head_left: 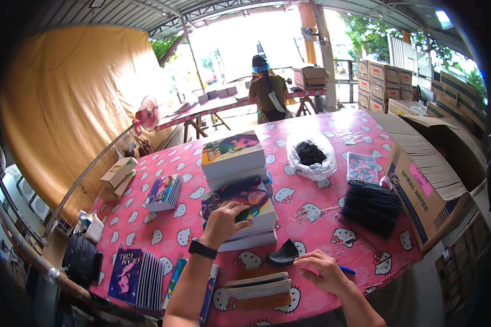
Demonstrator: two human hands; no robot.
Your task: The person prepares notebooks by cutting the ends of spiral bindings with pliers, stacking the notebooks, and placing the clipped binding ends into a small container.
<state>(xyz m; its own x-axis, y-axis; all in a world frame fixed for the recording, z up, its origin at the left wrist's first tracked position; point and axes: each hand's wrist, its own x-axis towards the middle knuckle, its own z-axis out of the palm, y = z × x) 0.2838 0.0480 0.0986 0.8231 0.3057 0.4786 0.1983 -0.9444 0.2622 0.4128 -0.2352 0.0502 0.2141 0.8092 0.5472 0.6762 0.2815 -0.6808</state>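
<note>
My left hand point(227, 222), with a dark band on its wrist, lies flat on the near stack of notebook pages with colourful covers point(255, 199). Its fingers are spread over the top cover. To the right, my right hand point(324, 271) hovers over the table with its fingers loosely bent and apart, apparently holding nothing. A black curved piece point(283, 254), its kind unclear, lies just left of those fingertips. Partly behind the right hand shows a slim blue object point(347, 270), perhaps a pen. Brown and grey wood-like strips point(259, 290) lie nearest me.
A taller stack point(232, 152) stands behind. Spiral notebooks point(133, 278) and a small notebook pile point(163, 192) are left; black binding coils point(370, 209), a plastic bag point(311, 158) and an open carton point(428, 191) right. A person point(270, 90) sits at a far table.
</note>
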